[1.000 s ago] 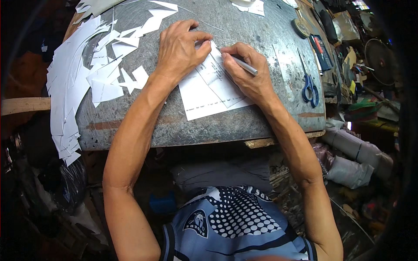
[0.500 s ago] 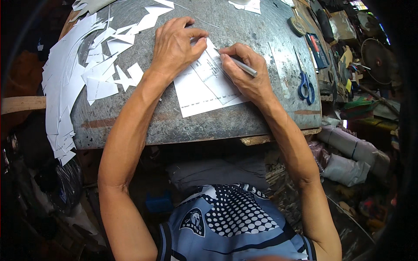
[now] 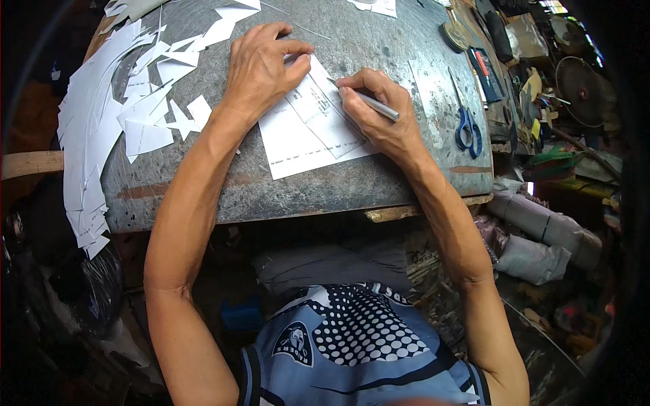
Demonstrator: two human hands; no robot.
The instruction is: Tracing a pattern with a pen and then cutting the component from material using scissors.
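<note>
A white paper sheet (image 3: 284, 152) with a printed dashed line lies on the grey worktable. An angular, thin piece with grey markings (image 3: 313, 108) lies flat on it and looks like a pattern. My left hand (image 3: 264, 68) rests over the sheet's upper left part, fingers bent and apart, thumb and forefinger pressing near its top. In my right hand (image 3: 380, 111) is a slim silver pen (image 3: 380, 107), its dark tip by the sheet's right edge. Blue-handled scissors (image 3: 467, 132) lie to the right of that hand.
Many white paper offcuts (image 3: 88, 135) spread over the left side of the worktable (image 3: 223, 196), some hanging past its edge. A round tin (image 3: 453, 37) and a dark blue case (image 3: 487, 74) sit at the far right. Wrapped rolls (image 3: 535, 220) lie lower, beside the table.
The whole view has shifted slightly, so table and hands sit a little further left. My left hand stays on the sheet; my right hand still holds the pen near the sheet's right edge.
</note>
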